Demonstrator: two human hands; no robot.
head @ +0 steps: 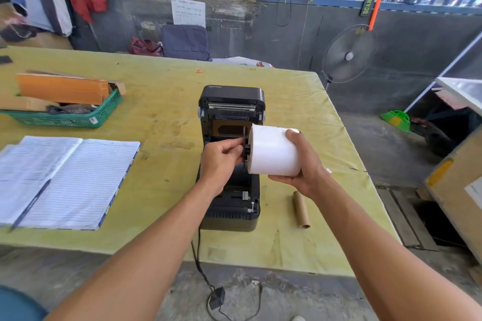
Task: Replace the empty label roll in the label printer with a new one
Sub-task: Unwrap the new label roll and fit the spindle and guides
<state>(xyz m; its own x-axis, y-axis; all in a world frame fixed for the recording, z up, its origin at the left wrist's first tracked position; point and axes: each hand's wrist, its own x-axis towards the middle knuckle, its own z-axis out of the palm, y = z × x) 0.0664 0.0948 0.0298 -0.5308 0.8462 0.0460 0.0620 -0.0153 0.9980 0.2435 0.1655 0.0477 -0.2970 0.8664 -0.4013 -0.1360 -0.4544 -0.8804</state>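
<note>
The black label printer (232, 206) stands in the middle of the yellow-green table (161, 117) with its lid tilted back and its roll bay open. My right hand (303, 161) grips a full white label roll (273, 150) just above the bay. At the roll's left end my left hand (221, 157) pinches a black spindle guide (245, 150). The empty brown cardboard core (301, 209) lies on the table to the right of the printer.
An open lined notebook (65, 180) with a pen (30, 206) lies at the left. Behind it sits a green basket (67, 114) with cardboard. The printer's cable and adapter (216, 301) trail on the floor. A standing fan (349, 53) and a cardboard box (459, 190) are at the right.
</note>
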